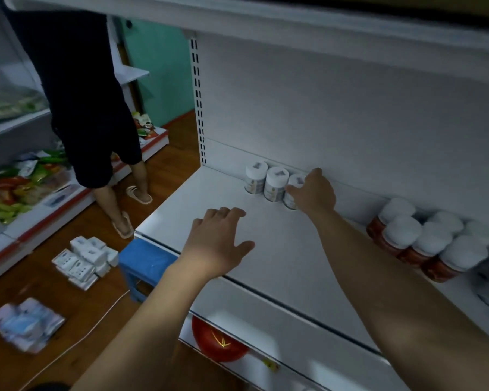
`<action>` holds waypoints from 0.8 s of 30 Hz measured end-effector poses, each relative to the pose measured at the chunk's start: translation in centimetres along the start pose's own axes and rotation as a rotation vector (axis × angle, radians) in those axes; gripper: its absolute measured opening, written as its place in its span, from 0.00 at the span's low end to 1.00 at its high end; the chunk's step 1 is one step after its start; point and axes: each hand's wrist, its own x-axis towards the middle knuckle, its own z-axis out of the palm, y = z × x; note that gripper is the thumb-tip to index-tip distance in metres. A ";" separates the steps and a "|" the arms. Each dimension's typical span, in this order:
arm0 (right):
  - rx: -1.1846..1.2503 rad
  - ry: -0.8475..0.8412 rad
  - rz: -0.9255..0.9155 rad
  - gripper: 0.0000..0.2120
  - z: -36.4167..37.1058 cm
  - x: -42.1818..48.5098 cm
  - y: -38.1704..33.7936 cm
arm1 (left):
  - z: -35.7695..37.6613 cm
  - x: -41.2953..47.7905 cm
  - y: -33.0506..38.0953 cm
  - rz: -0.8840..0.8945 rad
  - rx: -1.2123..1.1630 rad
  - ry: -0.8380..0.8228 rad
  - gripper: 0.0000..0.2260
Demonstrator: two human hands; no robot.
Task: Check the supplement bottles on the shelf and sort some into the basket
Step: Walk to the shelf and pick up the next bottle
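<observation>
Here the white shelf fills most of my view, its flat board running from the near left edge to the back panel on the far side. To the left, on the wooden floor, another person in dark clothes and pale sandals stands facing other shelving. Just beside the shelf's near left corner sits a blue stool, and left of that a heap of small white boxes lies on the floor, with a blurred bundle of pale packets nearer to me. On the right of the board a cluster of red-labelled bottles with white caps stands packed together, touching one another. Below, on the lower shelf, a round red thing shows under my left forearm; I cannot tell what it is. My left hand hovers over the near part of the board, palm down, fingers loosely spread, holding nothing. My right hand reaches to the far back, where a row of white bottles stands upright against the back panel, three side by side. My thumb and fingers wrap round the rightmost white bottle, which stands in the row on the board, touching its neighbour.
</observation>
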 end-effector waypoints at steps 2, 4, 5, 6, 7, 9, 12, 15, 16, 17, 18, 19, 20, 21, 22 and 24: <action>0.007 0.050 0.027 0.28 0.7 0.2 -0.2 | 0.1 0.4 -1.1 0.021 0.000 -0.024 0.27; 0.028 0.084 0.050 0.26 1.1 -0.2 -0.2 | 0.1 0.6 -2.1 0.048 0.003 -0.057 0.27; 0.045 0.095 0.065 0.25 1.0 -0.6 -0.2 | 0.0 0.7 -2.5 0.066 0.002 -0.071 0.27; 0.063 0.103 0.086 0.24 0.8 -1.1 -0.3 | -0.1 0.9 -2.9 0.085 -0.001 -0.082 0.27; 0.088 0.111 0.114 0.23 0.5 -1.9 -0.3 | -0.2 0.9 -3.2 0.106 -0.007 -0.094 0.27; 0.179 0.119 0.177 0.19 -0.5 -4.0 -0.6 | -0.5 1.0 -3.8 0.151 -0.038 -0.118 0.28; 0.402 0.049 0.210 0.14 -2.1 -8.4 -1.2 | -1.1 0.8 -4.4 0.209 -0.128 -0.154 0.30; 0.669 -0.015 0.202 0.10 -3.8 -13.4 -2.7 | -2.2 0.0 -4.5 0.296 -0.250 -0.176 0.32; 0.722 -0.025 0.191 0.08 -4.4 -15.1 -3.3 | -2.6 -0.5 -4.4 0.328 -0.309 -0.188 0.33; 0.759 -0.027 0.180 0.07 -4.9 -16.7 -3.9 | -2.9 -1.1 -4.3 0.358 -0.383 -0.198 0.33; 0.787 -0.023 0.169 0.06 -5.4 -18.1 -4.5 | -3.3 -1.6 -4.1 0.387 -0.458 -0.203 0.34; 0.815 -0.021 0.160 0.06 -5.9 -19.4 -5.0 | -3.7 -2.2 -3.9 0.415 -0.522 -0.206 0.35; 0.854 -0.026 0.146 0.06 -6.3 -20.7 -5.4 | -4.0 -2.8 -3.6 0.438 -0.569 -0.211 0.35; 0.906 -0.029 0.125 0.07 -6.7 -21.8 -5.7 | -4.3 -3.5 -3.4 0.460 -0.611 -0.214 0.36; 0.962 -0.030 0.110 0.08 -7.1 -22.6 -5.8 | -4.6 -4.2 -3.1 0.478 -0.653 -0.213 0.37; 1.047 -0.041 0.099 0.12 -8.0 -24.0 -5.7 | -5.2 -5.6 -2.7 0.505 -0.713 -0.219 0.39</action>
